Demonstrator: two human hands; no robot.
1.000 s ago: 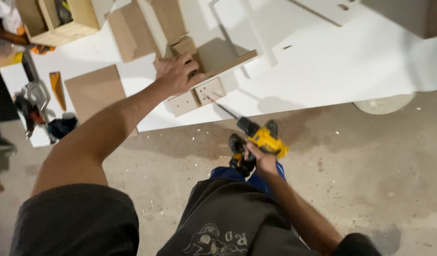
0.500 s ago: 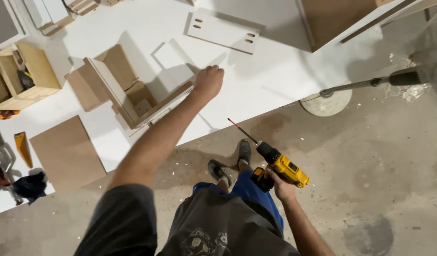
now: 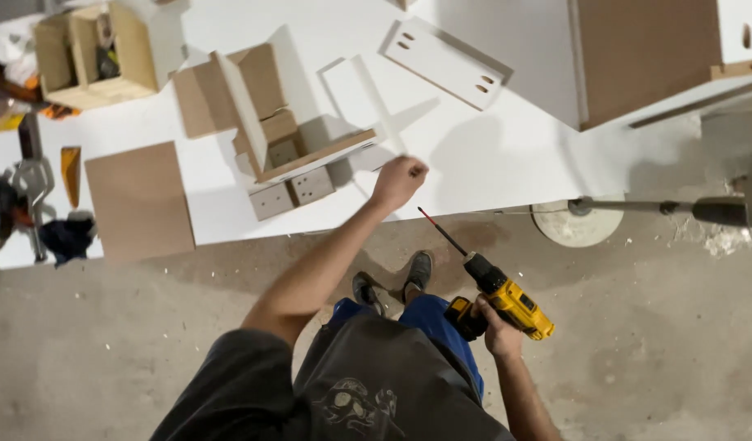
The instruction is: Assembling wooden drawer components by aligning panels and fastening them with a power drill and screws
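My right hand [image 3: 497, 328] grips a yellow and black cordless drill [image 3: 507, 299] held low in front of my legs, its long thin bit [image 3: 440, 229] pointing up and left toward the white sheet. My left hand [image 3: 399, 180] reaches out over the white sheet [image 3: 507, 155] on the floor, fingers curled closed; whether it holds something small I cannot tell. It hovers just right of a half-built box of brown board and white panels [image 3: 271, 131] and beside a narrow white strip [image 3: 378, 100].
A white panel with slotted holes [image 3: 446, 62] lies further back. A loose brown board [image 3: 137, 199] lies at left, by clamps and tools [image 3: 33, 196]. A wooden box [image 3: 98, 51] stands back left, a large cabinet [image 3: 645, 57] back right. A round base with a pole [image 3: 578, 220] rests on the concrete.
My left hand has left the box and moved right, its fingers closing. The view has shifted, so the box now sits further left. The drill stays in my right hand.
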